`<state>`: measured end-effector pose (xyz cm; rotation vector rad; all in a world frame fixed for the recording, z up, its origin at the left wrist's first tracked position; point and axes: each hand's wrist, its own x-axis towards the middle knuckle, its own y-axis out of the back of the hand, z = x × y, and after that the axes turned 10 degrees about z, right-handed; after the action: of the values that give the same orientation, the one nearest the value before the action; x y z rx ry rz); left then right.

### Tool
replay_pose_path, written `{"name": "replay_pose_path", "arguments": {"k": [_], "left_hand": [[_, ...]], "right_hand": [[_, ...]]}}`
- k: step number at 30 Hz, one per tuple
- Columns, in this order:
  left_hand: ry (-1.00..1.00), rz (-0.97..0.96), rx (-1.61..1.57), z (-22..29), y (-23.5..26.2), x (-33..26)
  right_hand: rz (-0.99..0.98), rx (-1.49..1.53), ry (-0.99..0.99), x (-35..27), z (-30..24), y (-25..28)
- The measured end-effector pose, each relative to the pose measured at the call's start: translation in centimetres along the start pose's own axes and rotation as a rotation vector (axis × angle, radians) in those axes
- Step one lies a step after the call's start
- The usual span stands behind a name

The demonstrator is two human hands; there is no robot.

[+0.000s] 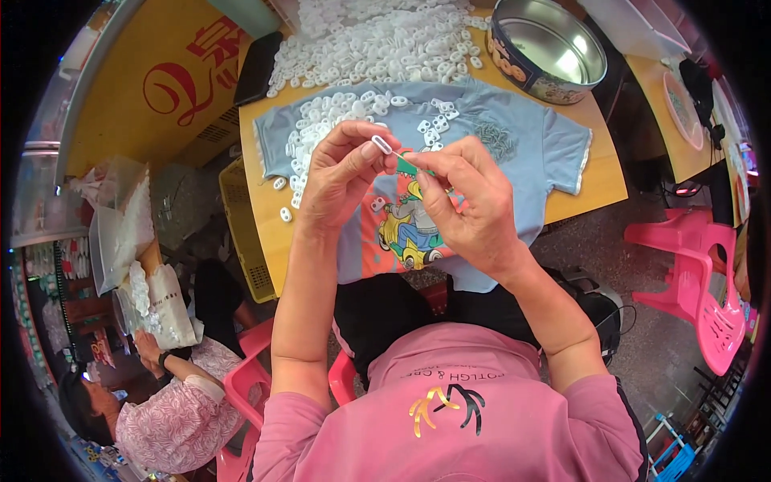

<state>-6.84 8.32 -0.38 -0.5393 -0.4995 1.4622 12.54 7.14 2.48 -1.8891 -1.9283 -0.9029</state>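
My left hand [333, 173] pinches a small white oval plastic piece [381, 145] with a dark slot, held up above the table. Close beside it, my right hand [474, 197] has thumb and forefinger pressed together; whatever is between them is too small to make out. Beneath both hands lies a blue-grey T-shirt [530, 173] with a colourful cartoon print, spread over the table. On the shirt are a heap of white oval pieces [321, 116], a few small white pieces with dark holes [438, 124] and a little pile of thin grey metal bits [495, 140].
A big mound of white pieces [377, 40] covers the far side of the yellow table [594, 181]. At the far right stands a round open tin [534, 84]; a black flat object [259, 68] is far left. Another person [181, 402] sits at left. Pink chairs [683, 249] stand right.
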Motion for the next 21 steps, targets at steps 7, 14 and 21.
{"name": "replay_pose_path", "arguments": {"k": [7, 14, 21], "left_hand": [[-0.015, -0.047, 0.015, -0.21, 0.08, -0.09], [-0.042, -0.065, 0.056, -0.55, 0.32, 0.03], [-0.046, -0.071, 0.050, -0.58, -0.14, 0.07]], "right_hand": [[-0.044, 0.016, 0.006, 0.14, 0.35, 0.33], [-0.045, 0.002, -0.004, -0.05, 0.65, 0.51], [-0.062, -0.076, 0.003, 0.06, 0.55, 0.76]]}}
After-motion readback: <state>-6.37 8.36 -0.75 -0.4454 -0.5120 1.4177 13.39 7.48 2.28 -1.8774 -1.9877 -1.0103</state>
